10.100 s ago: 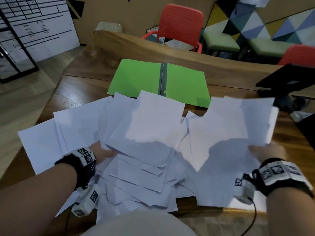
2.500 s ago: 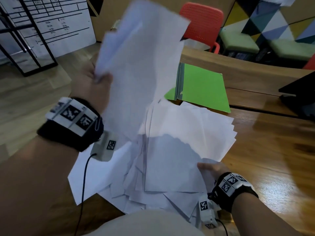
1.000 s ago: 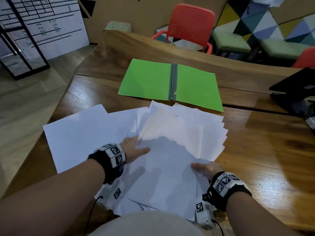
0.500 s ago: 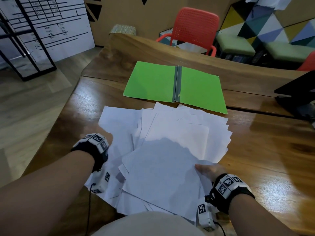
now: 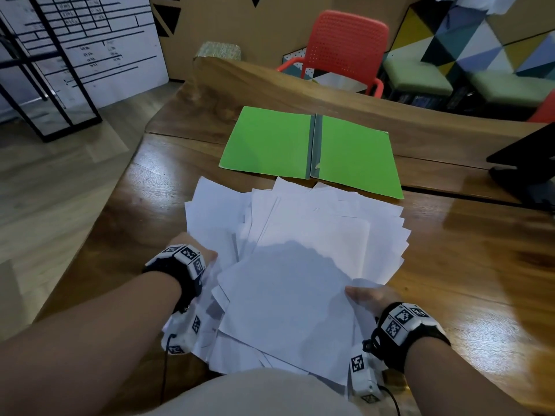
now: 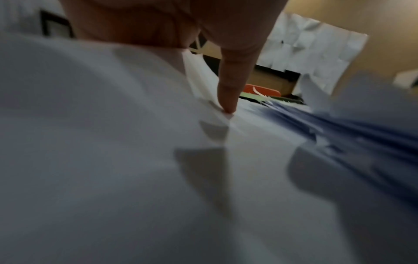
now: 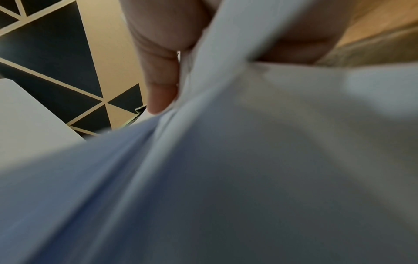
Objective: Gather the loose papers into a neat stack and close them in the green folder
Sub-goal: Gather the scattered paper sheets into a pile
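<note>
Both hands (image 5: 365,297) hold blank papers (image 5: 300,265).

Wooden table (image 5: 468,265), glossy, built of planks with a seam running across at 12 o'clock. Lying directly on it: a green folder (image 5: 270,142), opened flat at 12 o'clock, grey spine uppermost; a fanned heap of white papers (image 5: 300,265) at centre, just beside the folder's near edge; a black object (image 5: 525,163) at 2 o'clock, partly out of view.
</note>
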The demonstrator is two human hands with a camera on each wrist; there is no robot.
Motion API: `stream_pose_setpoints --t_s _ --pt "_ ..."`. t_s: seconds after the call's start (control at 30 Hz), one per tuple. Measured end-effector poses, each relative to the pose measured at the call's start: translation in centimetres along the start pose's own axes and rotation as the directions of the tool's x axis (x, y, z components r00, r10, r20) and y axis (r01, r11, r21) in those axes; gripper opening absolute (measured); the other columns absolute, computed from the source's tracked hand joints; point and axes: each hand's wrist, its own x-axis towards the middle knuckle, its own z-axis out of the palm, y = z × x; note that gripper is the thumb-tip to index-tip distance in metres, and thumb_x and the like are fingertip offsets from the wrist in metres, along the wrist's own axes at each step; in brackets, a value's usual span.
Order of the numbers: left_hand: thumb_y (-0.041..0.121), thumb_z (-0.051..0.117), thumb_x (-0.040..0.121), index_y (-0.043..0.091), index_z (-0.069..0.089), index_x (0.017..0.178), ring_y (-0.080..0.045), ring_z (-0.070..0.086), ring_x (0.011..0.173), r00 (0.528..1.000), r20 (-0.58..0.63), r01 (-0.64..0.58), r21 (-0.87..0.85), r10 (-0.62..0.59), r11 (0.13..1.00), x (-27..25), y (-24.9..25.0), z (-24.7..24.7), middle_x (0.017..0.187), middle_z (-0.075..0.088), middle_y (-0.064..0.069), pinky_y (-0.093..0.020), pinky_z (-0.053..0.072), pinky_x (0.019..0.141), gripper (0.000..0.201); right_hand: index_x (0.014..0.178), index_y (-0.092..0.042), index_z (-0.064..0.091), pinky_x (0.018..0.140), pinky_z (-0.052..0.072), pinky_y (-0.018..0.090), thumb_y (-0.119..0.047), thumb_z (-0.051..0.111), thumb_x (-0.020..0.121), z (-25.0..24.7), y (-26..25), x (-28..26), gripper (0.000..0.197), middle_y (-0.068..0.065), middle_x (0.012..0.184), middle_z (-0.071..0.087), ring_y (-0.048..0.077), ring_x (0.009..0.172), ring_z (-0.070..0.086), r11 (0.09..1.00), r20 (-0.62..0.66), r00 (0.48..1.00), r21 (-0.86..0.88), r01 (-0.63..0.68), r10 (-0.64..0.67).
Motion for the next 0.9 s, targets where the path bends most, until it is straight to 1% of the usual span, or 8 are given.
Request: stream_pose_setpoints --t_s 0.1,0.17,0.33,0.43,0.57,0.67,0.77,0.9 --pt "0.04 0.067 0.065 0.014 0.053 0.099 -0.032 0.053 0.108 0.999 -0.027 0.044 0.157 -0.04 0.987 -0.2 0.7 0.6 0.108 0.056 -0.012 -0.039 0.045 0.088 0.045 0.129 0.005 0.047 0.089 0.049 0.058 -0.03 0.083 0.065 0.0 0.0 -0.1 0.081 0.027 0.125 0.056 0.041 0.093 0.054 1.0 -0.006 1.0 0.017 -0.01 0.01" --pt "0.044 0.066 0.062 0.014 0.044 0.105 -0.031 0.041 0.118 0.995 -0.029 0.096 0.23 -0.092 0.968 -0.3 0.8 1.0 0.112 0.044 -0.01 -0.043 0.041 0.098 0.057 0.13 0.004 0.046 0.089 0.048 0.059 -0.031 0.084 0.063 0.0 0.0 -0.2 0.084 0.027 0.126 0.055 0.041 0.093 0.054 1.0 -0.007 1.0 0.017 -0.017 0.017" --pt "0.021 0.052 0.084 0.013 0.027 0.135 -0.035 0.033 0.127 0.997 -0.032 0.072 0.351 -0.065 0.934 -1.8 2.4 1.6 0.138 0.025 -0.015 -0.053 0.036 0.104 0.057 0.129 0.005 0.046 0.092 0.048 0.056 -0.03 0.083 0.065 -0.2 -0.1 -0.2 0.082 0.026 0.128 0.054 0.045 0.108 0.055 1.0 -0.013 1.0 -0.007 -0.026 0.026" --pt "0.018 0.049 0.087 0.013 0.033 0.131 -0.031 0.038 0.123 0.999 0.022 0.021 0.352 -0.03 0.936 -1.0 2.6 2.4 0.138 0.028 -0.014 -0.04 0.038 0.102 0.046 0.13 0.004 0.045 0.092 0.048 0.054 -0.03 0.082 0.067 -0.2 -0.1 -0.2 0.081 0.026 0.13 0.053 0.045 0.11 0.054 0.999 -0.008 0.999 -0.015 -0.034 0.033" --pt "0.022 0.063 0.078 0.004 0.046 0.121 -0.024 0.053 0.096 0.995 0.091 0.046 0.063 -0.052 0.997 -0.5 1.9 1.2 0.135 0.048 -0.009 -0.024 0.044 0.081 0.05 0.13 0.004 0.046 0.091 0.049 0.057 -0.033 0.084 0.063 -0.1 -0.2 -0.3 0.085 0.025 0.129 0.054 0.045 0.108 0.055 0.999 -0.019 0.999 -0.027 -0.026 0.026" --pt "0.034 0.067 0.08 0.008 0.031 0.142 -0.027 0.044 0.128 0.989 0.143 0.043 0.012 -0.044 0.999 0.0 1.4 -0.2 0.15 0.034 -0.008 -0.032 0.036 0.107 0.077 0.128 0.004 0.047 0.091 0.049 0.057 -0.034 0.084 0.062 -0.1 -0.1 -0.2 0.085 0.024 0.127 0.055 0.044 0.107 0.055 1.0 -0.012 1.0 -0.025 -0.016 0.016" --pt "0.039 0.075 0.069 0.007 0.047 0.131 -0.028 0.054 0.117 0.988 0.147 0.036 0.039 -0.042 0.999 0.8 1.2 -1.1 0.132 0.055 -0.009 -0.037 0.043 0.103 0.075 0.129 0.005 0.046 0.092 0.049 0.054 -0.032 0.083 0.065 -0.1 -0.1 0.0 0.083 0.025 0.128 0.055 0.042 0.105 0.056 1.0 -0.003 1.0 -0.028 0.0 0.0" --pt "0.033 0.068 0.073 0.011 0.054 0.102 -0.026 0.059 0.092 0.983 0.164 -0.102 0.149 0.077 0.984 0.6 1.7 -1.3 0.097 0.058 -0.008 -0.032 0.049 0.087 0.038 0.128 0.006 0.048 0.084 0.05 0.043 -0.033 0.081 0.068 -0.2 0.0 0.0 0.079 0.025 0.125 0.057 0.038 0.098 0.057 0.998 -0.008 1.0 -0.053 0.02 -0.021"
